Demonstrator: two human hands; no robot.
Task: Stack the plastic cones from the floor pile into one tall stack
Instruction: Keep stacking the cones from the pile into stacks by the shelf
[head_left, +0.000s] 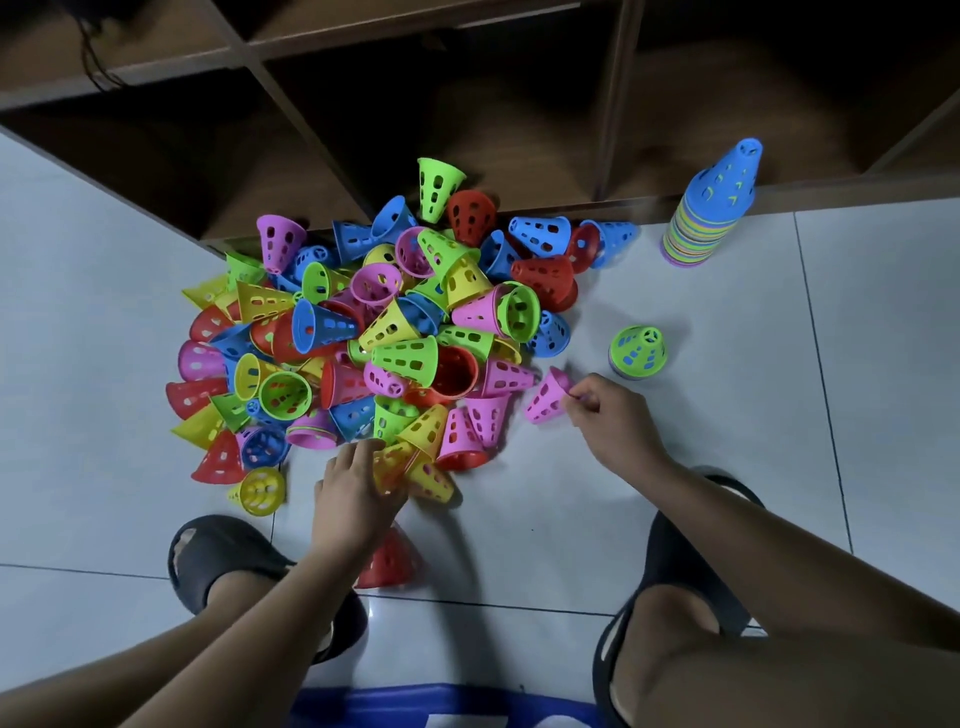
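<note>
Right grip pinches pink cone, left grip grasps yellow cone, on tiled floor.

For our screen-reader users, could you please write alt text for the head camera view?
A person crouches over a pile of colourful plastic cones: right hand pinching a pink cone, left hand gripping a yellow cone. A tall blue-topped stack stands beside wooden shelving.
</note>
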